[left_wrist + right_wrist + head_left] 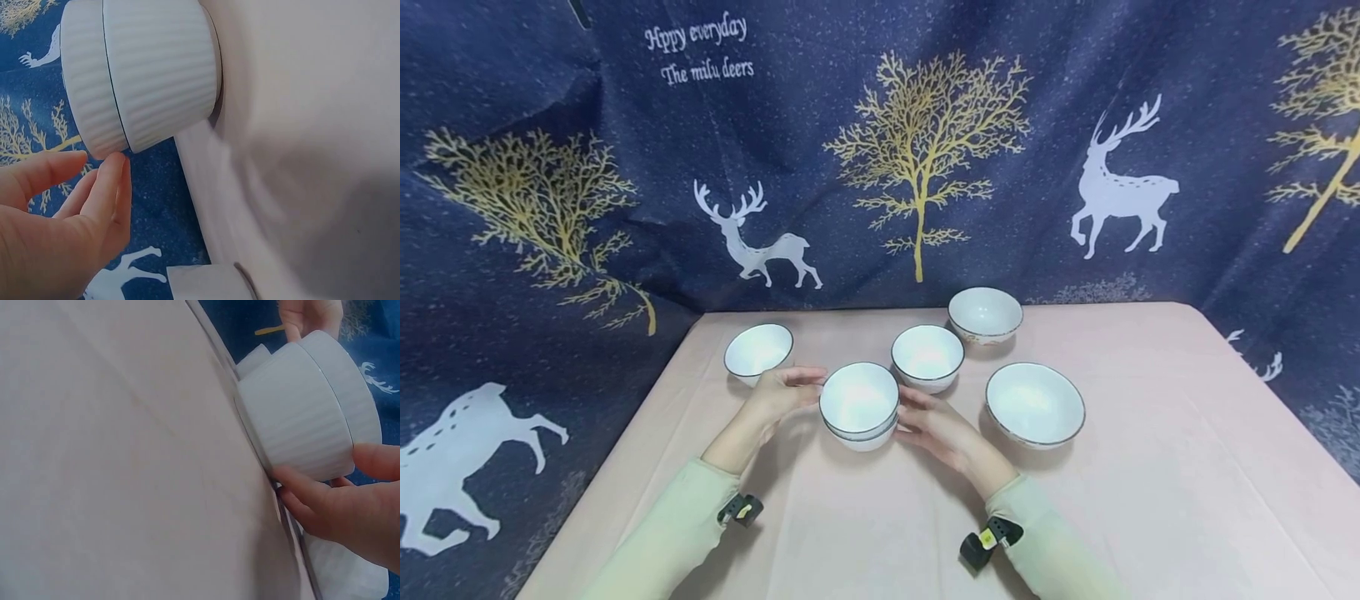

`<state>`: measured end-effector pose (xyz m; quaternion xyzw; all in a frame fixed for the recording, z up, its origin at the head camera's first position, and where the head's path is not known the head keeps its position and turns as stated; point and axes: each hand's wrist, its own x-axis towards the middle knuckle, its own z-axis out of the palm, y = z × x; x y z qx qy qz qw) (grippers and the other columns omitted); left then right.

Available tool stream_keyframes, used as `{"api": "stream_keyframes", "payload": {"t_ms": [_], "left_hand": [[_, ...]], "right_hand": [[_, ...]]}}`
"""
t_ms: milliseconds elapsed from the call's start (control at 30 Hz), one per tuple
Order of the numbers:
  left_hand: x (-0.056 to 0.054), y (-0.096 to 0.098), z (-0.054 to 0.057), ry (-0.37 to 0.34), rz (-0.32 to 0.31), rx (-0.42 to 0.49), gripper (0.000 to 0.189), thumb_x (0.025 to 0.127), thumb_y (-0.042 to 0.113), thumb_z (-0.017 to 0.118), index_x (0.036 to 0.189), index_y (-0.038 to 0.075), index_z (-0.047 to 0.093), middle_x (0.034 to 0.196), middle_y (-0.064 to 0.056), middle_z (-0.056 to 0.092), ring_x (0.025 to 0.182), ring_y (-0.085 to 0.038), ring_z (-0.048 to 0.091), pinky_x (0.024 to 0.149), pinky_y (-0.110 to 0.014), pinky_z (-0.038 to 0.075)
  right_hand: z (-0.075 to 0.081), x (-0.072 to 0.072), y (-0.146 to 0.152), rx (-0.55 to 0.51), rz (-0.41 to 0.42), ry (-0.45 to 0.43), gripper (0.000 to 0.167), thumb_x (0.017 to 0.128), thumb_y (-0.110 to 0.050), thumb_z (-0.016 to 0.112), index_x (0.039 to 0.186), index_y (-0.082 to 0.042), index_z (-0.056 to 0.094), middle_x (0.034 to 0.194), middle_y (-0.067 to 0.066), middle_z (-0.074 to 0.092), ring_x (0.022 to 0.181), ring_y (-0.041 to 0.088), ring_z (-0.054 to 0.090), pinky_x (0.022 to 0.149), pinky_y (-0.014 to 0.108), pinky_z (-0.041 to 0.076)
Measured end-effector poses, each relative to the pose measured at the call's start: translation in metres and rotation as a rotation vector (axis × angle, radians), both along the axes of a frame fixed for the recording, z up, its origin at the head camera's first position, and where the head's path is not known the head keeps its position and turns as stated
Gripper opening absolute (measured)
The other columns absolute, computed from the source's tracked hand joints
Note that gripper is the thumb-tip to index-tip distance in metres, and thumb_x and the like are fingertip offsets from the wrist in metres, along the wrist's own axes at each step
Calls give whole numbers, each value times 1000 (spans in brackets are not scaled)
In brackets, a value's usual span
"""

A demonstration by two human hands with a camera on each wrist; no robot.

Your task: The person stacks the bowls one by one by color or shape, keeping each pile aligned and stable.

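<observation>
Two white bowls with dark rims are stacked one inside the other, the upper bowl (pixel 859 402) covering most of the lower bowl (pixel 865 442). At the stack's left side is my left hand (pixel 782 398), its fingertips at the upper bowl's wall (pixel 87 81) and its fingers loosely bent. My right hand (pixel 942 427) lies along the right side, fingers fairly straight. The right wrist view shows that hand's thumb by the upper bowl and its fingers against the lower bowl (pixel 294 412). Ribbed outer walls show in both wrist views.
One white bowl (pixel 760 350) stands behind my left hand. Behind the stack to the right are another bowl (pixel 928 354) and a patterned bowl (pixel 985 312). A wider bowl (pixel 1035 404) sits right of my right hand. A dark blue cloth (pixel 880 167) hangs behind the pink-covered table (pixel 1187 467).
</observation>
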<state>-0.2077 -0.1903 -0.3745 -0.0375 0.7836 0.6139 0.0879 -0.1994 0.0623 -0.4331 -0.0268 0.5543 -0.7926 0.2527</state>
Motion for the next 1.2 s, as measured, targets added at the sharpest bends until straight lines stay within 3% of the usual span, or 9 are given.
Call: {"api": "stream_keyframes", "payload": {"t_ms": [267,367,667,833,1067,1200], "left_hand": [[-4,-8,4,33,3,103,43,90,-7,56,131,-16,46,123,-32,55,92,-15,65,95,-39,53],[-5,-14,7,51,25,114,46,91,-6,53,135,-14,42,126,-33,53,91,-12,65,96,-38,53],[-10,-38,7,125,171,135,48,93,-7,48,140,-9,39,131,-30,51,90,-4,63,99,-36,50],[-12,-52,6,143,243,155,49,94,-5,47,142,-6,38,136,-29,47,102,-12,60,102,-32,49],[-19,-71,4,158,349,193,49,96,-3,46,144,-2,37,126,-8,56,110,-12,56,102,-25,48],[-24,-80,3,162,437,208,49,97,1,48,145,0,36,133,-10,52,121,-19,51,104,-26,46]], "right_hand": [[-1,-1,0,28,-36,21,58,96,1,47,149,5,23,155,25,17,136,40,34,109,45,41],[0,-1,-1,37,-48,36,55,97,1,46,148,5,26,155,24,20,136,39,34,109,45,42],[-2,-1,-6,27,-104,55,52,97,0,43,146,7,27,153,24,26,137,38,32,114,45,34],[-3,0,-9,-22,-129,66,50,99,-3,40,145,11,26,153,26,25,139,40,28,115,46,31],[-1,0,-11,-23,-141,46,51,103,-17,41,146,6,28,151,23,28,140,38,27,115,46,31],[0,0,-11,-17,-133,57,53,103,-20,41,146,7,26,150,23,28,140,38,26,116,47,30]]}}
